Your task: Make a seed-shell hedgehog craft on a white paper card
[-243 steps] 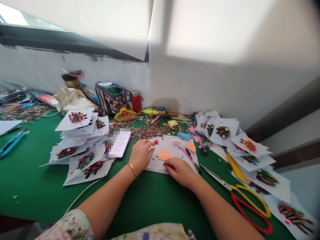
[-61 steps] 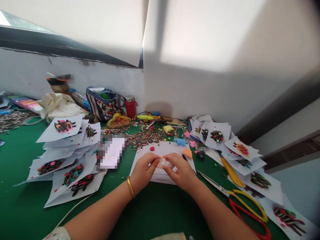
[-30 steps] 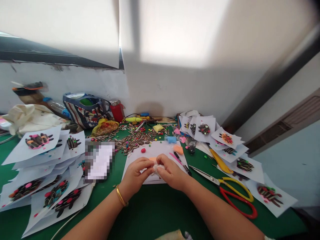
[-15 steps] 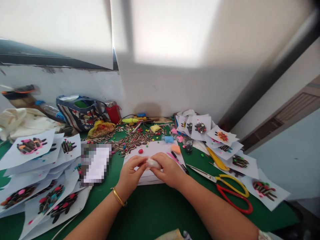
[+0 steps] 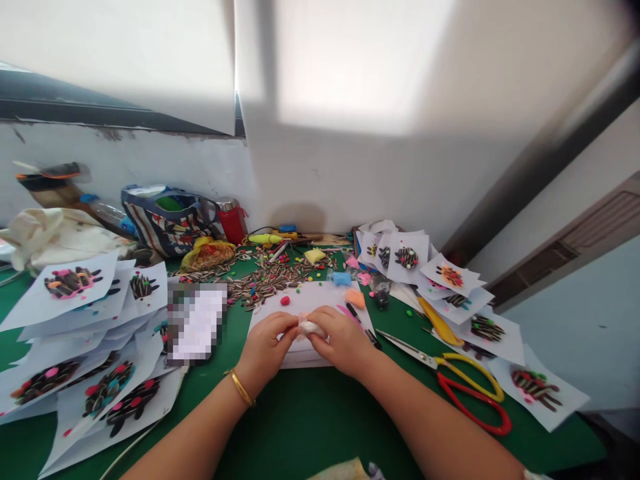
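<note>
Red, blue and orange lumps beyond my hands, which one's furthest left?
The small red lump, just beyond your left hand; the blue lump and orange lump both lie further right.

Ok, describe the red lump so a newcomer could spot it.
On the green table, find the white sheet beneath the left hand and right hand, which hold a white packet. The red lump sits near the sheet's far left corner, beyond the left hand. Its colour sets it apart from the bigger orange lump and blue lump.
</note>
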A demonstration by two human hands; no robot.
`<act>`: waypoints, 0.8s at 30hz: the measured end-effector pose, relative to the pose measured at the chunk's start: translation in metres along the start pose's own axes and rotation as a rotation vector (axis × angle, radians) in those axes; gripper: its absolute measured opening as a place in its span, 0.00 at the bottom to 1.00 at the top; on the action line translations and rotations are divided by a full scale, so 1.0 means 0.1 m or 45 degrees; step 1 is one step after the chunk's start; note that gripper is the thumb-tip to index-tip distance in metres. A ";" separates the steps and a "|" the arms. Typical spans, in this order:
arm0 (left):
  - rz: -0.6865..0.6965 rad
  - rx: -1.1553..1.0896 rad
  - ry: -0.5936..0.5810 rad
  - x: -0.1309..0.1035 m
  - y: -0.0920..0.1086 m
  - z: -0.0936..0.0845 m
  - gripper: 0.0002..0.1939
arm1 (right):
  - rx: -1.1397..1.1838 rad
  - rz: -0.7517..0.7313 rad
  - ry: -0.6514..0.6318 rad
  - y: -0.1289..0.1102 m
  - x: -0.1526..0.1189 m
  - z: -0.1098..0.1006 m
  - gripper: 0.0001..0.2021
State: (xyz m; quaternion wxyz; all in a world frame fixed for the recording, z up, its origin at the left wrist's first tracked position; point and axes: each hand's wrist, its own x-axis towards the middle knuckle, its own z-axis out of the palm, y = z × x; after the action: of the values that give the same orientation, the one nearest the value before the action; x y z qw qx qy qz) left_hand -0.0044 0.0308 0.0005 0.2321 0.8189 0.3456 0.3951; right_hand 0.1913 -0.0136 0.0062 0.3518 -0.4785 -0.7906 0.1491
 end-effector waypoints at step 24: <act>-0.201 -0.190 0.180 -0.04 0.01 0.05 0.14 | 0.011 0.224 0.199 0.22 0.00 0.02 0.19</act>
State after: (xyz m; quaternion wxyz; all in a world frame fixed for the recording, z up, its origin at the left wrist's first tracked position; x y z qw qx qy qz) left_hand -0.0014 0.0264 -0.0034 0.2976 0.7397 0.3942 0.4570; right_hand 0.2043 -0.0025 -0.0080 0.3999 -0.5548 -0.7150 0.1451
